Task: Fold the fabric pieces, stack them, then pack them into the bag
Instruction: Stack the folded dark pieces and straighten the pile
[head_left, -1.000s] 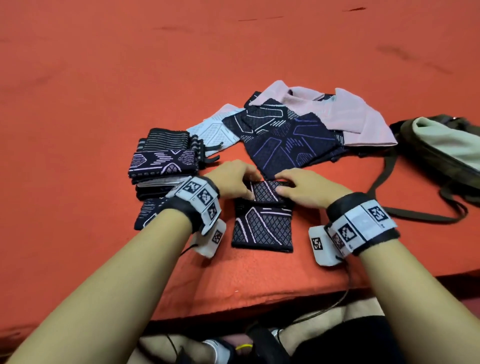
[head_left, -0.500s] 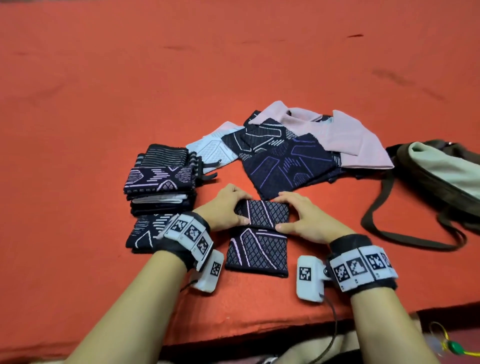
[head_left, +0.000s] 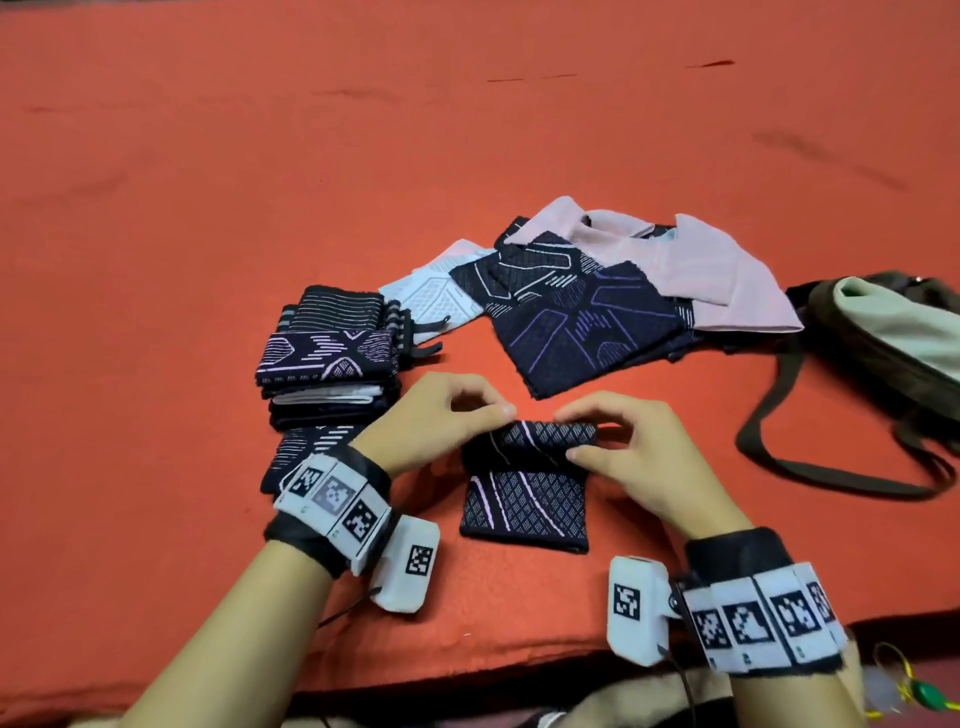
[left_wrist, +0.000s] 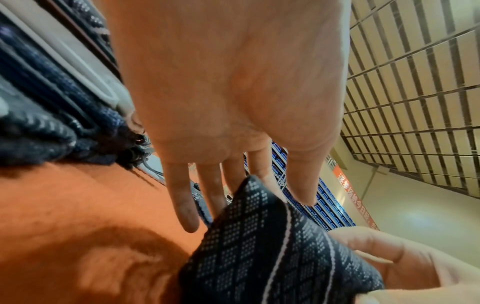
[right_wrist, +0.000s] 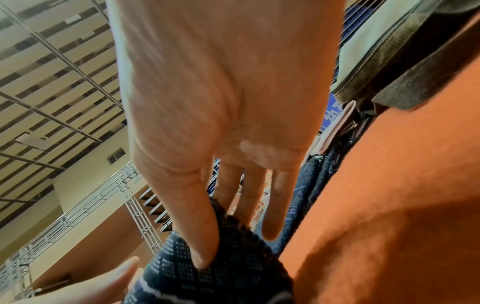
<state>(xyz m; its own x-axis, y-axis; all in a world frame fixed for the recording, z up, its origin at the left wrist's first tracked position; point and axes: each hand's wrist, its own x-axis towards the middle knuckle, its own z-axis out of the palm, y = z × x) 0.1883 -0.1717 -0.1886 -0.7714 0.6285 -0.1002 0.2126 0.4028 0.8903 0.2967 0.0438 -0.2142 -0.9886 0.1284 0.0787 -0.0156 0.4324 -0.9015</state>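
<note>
1. The dark patterned fabric piece (head_left: 524, 483) lies on the orange tabletop (head_left: 208, 197) near its front edge, between the two hands, with its far edge lifted and rolled back toward the person.
2. The left hand (head_left: 441, 421) pinches the left end of that raised fold between thumb and fingers; in the left wrist view the cloth's corner (left_wrist: 272, 236) sits against the fingers (left_wrist: 182, 201).
3. The right hand (head_left: 628, 452) pinches the right end of the same fold; in the right wrist view its index finger presses into the cloth (right_wrist: 228, 267) with the thumb below.
4. A stack of folded fabric pieces (head_left: 332, 358) stands just left of the left hand, with one more folded piece (head_left: 306, 452) lying in front of it, partly hidden by the left wrist.
5. A loose pile of unfolded fabric pieces (head_left: 597, 301), dark, pale blue and pink, lies beyond the hands.
6. The olive bag (head_left: 893, 332) sits at the right, just beside the pink cloth, its strap looped on the tabletop.
</note>
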